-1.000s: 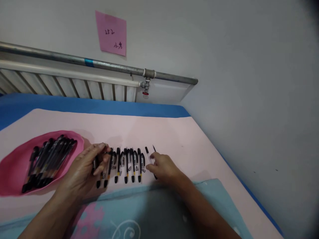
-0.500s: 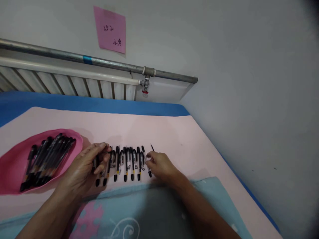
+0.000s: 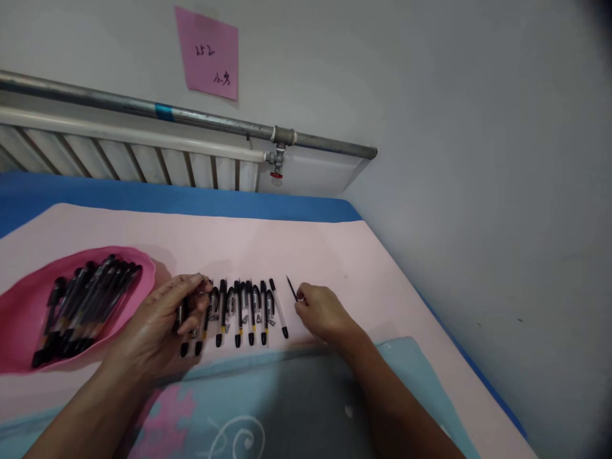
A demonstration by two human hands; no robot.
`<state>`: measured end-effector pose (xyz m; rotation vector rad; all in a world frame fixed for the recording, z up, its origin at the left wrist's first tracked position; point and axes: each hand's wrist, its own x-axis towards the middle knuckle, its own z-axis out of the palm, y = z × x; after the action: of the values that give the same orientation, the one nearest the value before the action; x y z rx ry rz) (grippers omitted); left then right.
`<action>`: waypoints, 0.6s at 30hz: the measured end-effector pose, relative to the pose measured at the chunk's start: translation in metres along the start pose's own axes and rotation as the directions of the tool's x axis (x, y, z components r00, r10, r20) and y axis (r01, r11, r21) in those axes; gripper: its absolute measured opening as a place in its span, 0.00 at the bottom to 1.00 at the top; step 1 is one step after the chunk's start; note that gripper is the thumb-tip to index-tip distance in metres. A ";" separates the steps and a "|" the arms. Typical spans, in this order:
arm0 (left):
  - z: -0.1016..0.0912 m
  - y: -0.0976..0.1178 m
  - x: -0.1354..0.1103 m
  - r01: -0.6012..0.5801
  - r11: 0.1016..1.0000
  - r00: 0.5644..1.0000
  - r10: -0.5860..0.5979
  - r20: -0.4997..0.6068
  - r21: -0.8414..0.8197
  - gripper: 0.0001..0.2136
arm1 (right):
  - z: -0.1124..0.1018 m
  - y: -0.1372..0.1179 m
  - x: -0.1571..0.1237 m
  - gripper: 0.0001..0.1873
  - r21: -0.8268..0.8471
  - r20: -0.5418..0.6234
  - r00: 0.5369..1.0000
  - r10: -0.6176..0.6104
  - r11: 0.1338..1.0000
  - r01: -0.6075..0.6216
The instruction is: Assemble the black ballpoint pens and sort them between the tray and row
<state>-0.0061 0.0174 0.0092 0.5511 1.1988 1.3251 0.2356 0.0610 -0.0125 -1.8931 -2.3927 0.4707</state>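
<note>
Several black pens (image 3: 241, 312) lie side by side in a row on a pink sheet (image 3: 268, 248). My left hand (image 3: 160, 322) rests on the row's left end, fingers curled over a pen there. My right hand (image 3: 320, 311) sits just right of the row, fingers closed on a thin dark pen (image 3: 291, 288) whose tip sticks out toward the far side. The rightmost pen of the row (image 3: 278, 316) lies free beside it.
A pink dish (image 3: 21, 357) at the left holds several more black pens (image 3: 81, 305). A light blue patterned cloth (image 3: 268, 408) covers the near edge. Behind the blue table edge (image 3: 191, 197) stand a radiator and pipe; a pink note (image 3: 206, 52) is on the wall.
My right hand set one pen down at the right end of the row and drew back to the right, still holding a thin pen. My left hand stayed put.
</note>
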 end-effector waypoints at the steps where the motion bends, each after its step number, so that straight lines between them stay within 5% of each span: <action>1: 0.000 0.000 0.000 -0.001 1.000 1.000 0.001 0.000 0.002 0.06 | 0.002 -0.001 0.000 0.09 0.003 0.007 1.000 -0.006 1.000 0.006; 18: -0.001 -0.002 0.000 0.035 0.999 0.999 -0.036 0.038 0.020 0.07 | 0.012 -0.021 -0.004 0.12 0.090 0.027 0.994 -0.102 0.991 0.099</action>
<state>-0.0065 0.0165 0.0070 0.5640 1.1866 1.2686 0.2143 0.0509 -0.0176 -1.7330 -2.4294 0.5925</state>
